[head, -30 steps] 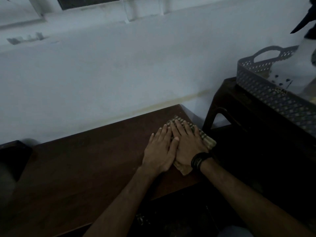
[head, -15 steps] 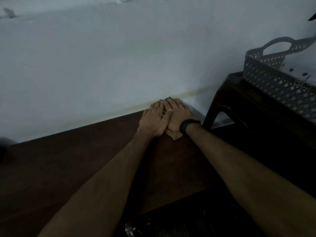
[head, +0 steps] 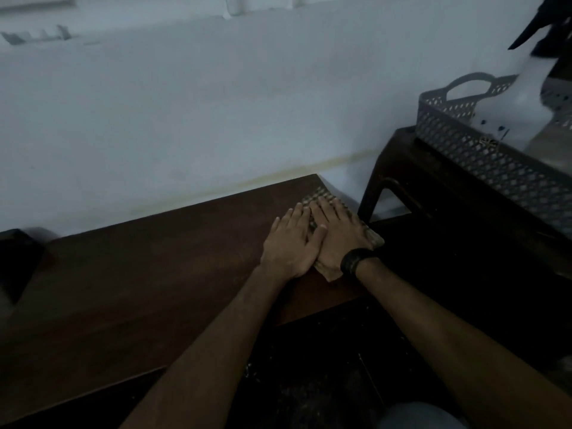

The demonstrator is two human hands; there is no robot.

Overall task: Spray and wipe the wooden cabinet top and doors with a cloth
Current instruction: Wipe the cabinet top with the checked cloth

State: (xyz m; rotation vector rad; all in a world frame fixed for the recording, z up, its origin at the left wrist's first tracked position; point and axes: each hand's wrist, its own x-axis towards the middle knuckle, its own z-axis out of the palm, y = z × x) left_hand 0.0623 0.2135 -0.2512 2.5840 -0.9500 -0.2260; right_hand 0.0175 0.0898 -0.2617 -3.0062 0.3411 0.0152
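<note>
The dark brown wooden cabinet top [head: 148, 274] runs along the white wall. A checked tan cloth [head: 320, 196] lies flat on its right end, close to the far right corner. My right hand [head: 339, 243], with a black wristband, presses flat on the cloth. My left hand [head: 289, 246] lies flat beside it, its thumb over my right hand and its fingertips on the cloth. A white spray bottle [head: 530, 100] with a black trigger head stands in a basket at the upper right, away from both hands. The cabinet doors are out of sight.
A grey perforated plastic basket [head: 483, 159] with a handle sits on a dark wooden stand [head: 411, 184] to the right of the cabinet, with a narrow gap between them. A dark object [head: 17, 261] is at the cabinet's left end. The floor below is dark.
Both hands and the cloth have slid back from the wall edge toward me along the right end of the top. The view has tilted up, and the spray bottle shows again.
</note>
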